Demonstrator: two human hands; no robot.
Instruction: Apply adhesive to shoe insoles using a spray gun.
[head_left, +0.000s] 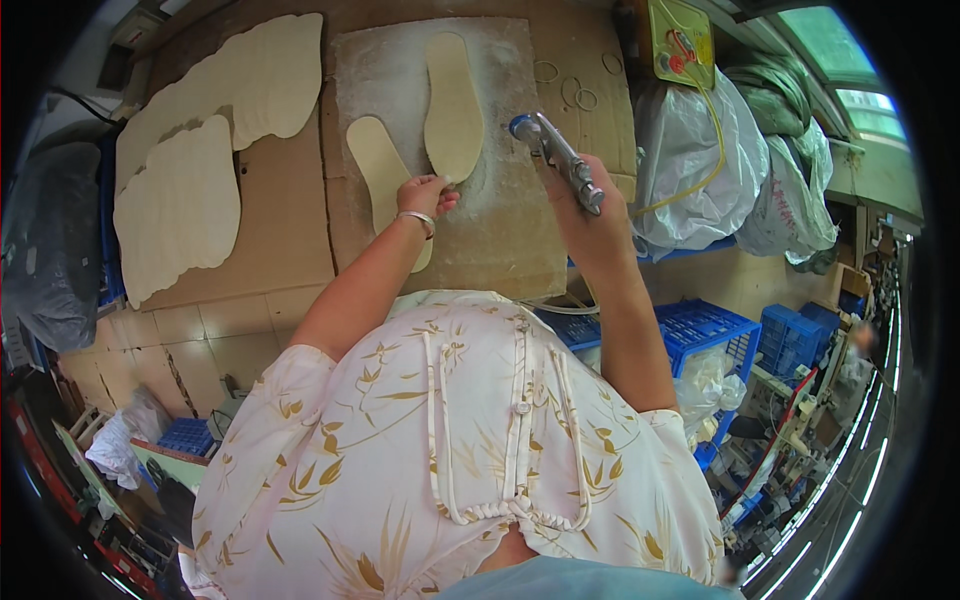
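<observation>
My left hand, with a bracelet at the wrist, pinches the lower end of a cream insole that lies on a whitish, residue-coated board. Beside it to the left is a second cream insole, slanted and partly covered by my left hand and forearm. My right hand is wrapped round a metal spray gun with a blue front end. The gun is held to the right of the insoles, its nozzle turned toward them. The trigger is hard to make out.
Overlapping rows of cream insoles lie on cardboard to the left. Several thin rings are at the far right of the bench. A yellow hose hangs past white plastic bags. Blue crates stand lower right.
</observation>
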